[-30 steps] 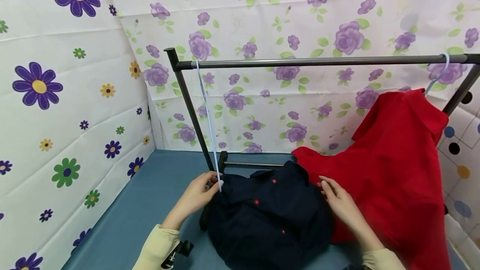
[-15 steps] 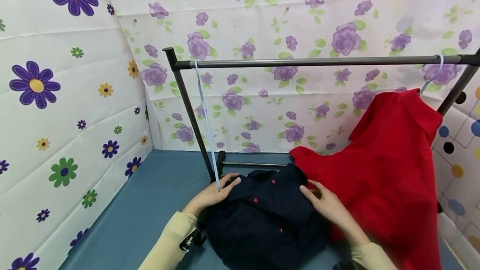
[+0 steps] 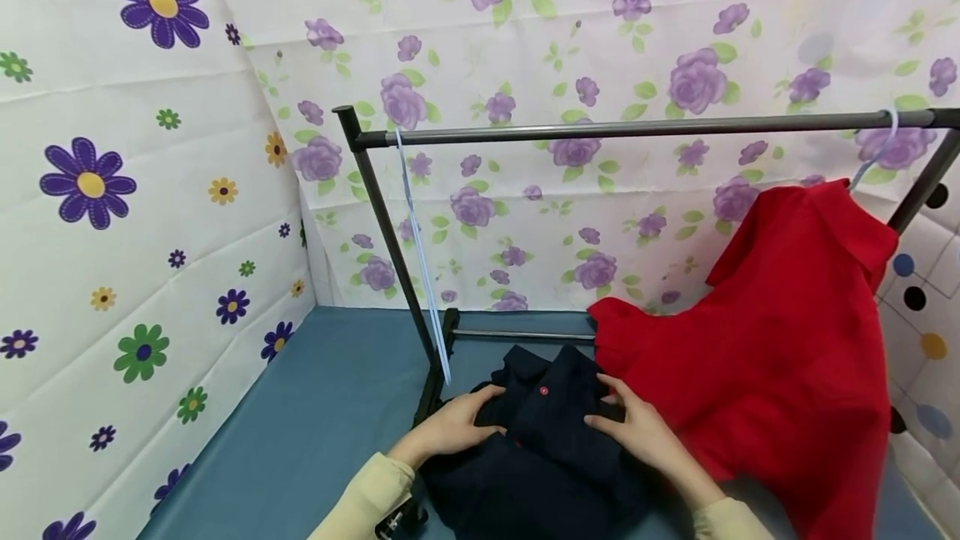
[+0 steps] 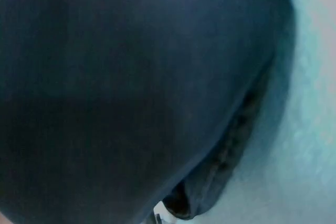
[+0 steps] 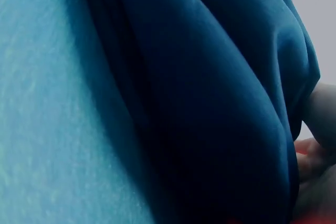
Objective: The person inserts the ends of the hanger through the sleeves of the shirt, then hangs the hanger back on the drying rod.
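Note:
A dark navy shirt (image 3: pixel 555 473) with a collar and red buttons lies bunched on the table in the head view. At its left shoulder, my left hand (image 3: pixel 453 423) grips the cloth between thumb and fingers. My right hand (image 3: pixel 637 427) holds the opposite side, thumb in front. A light blue hanger (image 3: pixel 425 265) hangs edge-on from the rack's left end, apart from both hands. Navy cloth (image 4: pixel 115 87) fills most of the left wrist view. The right wrist view has folds of the shirt (image 5: pixel 210 98), with part of the right hand (image 5: pixel 315 161) at the edge.
A dark metal clothes rack (image 3: pixel 600 131) stands across the back. On its right end a red shirt (image 3: pixel 795 340) hangs from another light blue hanger (image 3: pixel 879 148), its cloth close to my right hand. Blue-grey cloth covers the table (image 3: pixel 285 440). Flowered sheets (image 3: pixel 525 48) form the walls.
My left hand has let go of the blue hanger and moved right onto the navy shirt. My right hand has come in from the right to the shirt. The shirt's top is more gathered now.

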A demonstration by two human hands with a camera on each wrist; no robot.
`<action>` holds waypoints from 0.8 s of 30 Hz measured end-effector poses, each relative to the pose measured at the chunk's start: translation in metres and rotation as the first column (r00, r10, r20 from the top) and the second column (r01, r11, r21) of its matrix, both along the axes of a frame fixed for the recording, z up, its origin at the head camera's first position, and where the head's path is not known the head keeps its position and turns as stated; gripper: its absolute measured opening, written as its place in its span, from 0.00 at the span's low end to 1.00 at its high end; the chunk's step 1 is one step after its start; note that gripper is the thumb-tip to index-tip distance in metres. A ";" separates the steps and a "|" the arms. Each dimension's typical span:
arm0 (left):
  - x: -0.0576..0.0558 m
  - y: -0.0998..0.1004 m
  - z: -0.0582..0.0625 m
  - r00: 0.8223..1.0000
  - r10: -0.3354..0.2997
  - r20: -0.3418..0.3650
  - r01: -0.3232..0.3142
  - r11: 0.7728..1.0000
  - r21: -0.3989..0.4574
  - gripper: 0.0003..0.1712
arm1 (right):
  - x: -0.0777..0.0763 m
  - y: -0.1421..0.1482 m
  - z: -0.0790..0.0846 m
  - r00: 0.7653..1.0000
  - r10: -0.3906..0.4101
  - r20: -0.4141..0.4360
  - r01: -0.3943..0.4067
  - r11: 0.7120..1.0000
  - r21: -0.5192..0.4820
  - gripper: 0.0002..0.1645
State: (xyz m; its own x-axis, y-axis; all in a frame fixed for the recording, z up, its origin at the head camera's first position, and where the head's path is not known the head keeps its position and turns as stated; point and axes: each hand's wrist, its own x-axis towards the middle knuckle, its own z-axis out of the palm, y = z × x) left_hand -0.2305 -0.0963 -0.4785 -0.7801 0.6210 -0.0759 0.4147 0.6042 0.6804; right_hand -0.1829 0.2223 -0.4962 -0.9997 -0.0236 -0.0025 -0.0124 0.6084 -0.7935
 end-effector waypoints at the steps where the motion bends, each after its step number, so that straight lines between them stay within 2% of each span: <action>1: -0.001 0.000 0.001 1.000 -0.004 -0.019 0.005 1.000 0.008 0.35 | -0.001 0.000 0.001 1.000 0.003 -0.018 -0.003 1.000 -0.010 0.44; 6: -0.003 -0.005 0.003 0.996 0.014 -0.090 -0.009 0.998 0.062 0.30 | -0.003 0.000 0.006 0.996 0.022 -0.088 -0.025 0.999 -0.038 0.40; 8: -0.004 -0.009 0.005 0.995 0.029 -0.099 -0.020 0.996 0.090 0.28 | -0.003 0.002 0.009 0.995 0.024 -0.100 -0.029 0.999 -0.041 0.39; 13: -0.008 -0.018 0.015 0.988 0.067 -0.139 -0.043 0.985 0.170 0.24 | -0.005 0.009 0.022 0.986 0.012 -0.168 -0.021 0.998 -0.054 0.37; 16: -0.011 -0.020 0.022 0.982 0.085 -0.168 -0.045 0.972 0.229 0.23 | -0.006 0.012 0.033 0.968 0.009 -0.249 -0.025 0.998 -0.061 0.34; 20: -0.011 -0.015 0.033 0.972 0.127 -0.199 -0.066 0.955 0.289 0.24 | -0.003 0.014 0.050 0.932 -0.011 -0.363 -0.020 0.996 -0.082 0.30; 24: -0.008 -0.006 0.044 0.953 0.195 -0.231 -0.095 0.918 0.385 0.25 | 0.003 0.014 0.068 0.905 -0.064 -0.420 -0.005 0.987 -0.160 0.27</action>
State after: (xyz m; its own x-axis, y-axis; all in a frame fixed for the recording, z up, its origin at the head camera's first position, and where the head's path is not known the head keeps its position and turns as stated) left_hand -0.2381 -0.1021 -0.4344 -0.8245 0.4438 0.3510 0.5330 0.4011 0.7450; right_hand -0.1802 0.2362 -0.4285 -0.9059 0.0399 0.4216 -0.3515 0.4845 -0.8011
